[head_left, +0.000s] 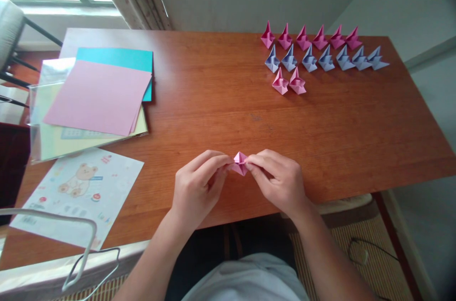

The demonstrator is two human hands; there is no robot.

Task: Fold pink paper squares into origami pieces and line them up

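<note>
Between my two hands, just above the front part of the table, is a small folded pink origami piece [240,163]. My left hand [201,184] pinches its left corner between thumb and fingers. On the opposite side, the thumb and forefinger of my right hand [280,180] grip the right corner. Its top and bottom folds show between the fingertips, while both side corners are partly hidden. Farther back on the right stand finished-looking origami figures in rows: magenta ones [303,39], pale blue ones [309,59] and two light pink ones [280,82].
On the left of the wooden table [199,92] lie pink paper sheets [99,97], turquoise paper [117,56] and a clear packet [39,144]. A sheet printed with a bear [117,177] lies nearer. A white metal tube [90,244] curves over the lower left corner.
</note>
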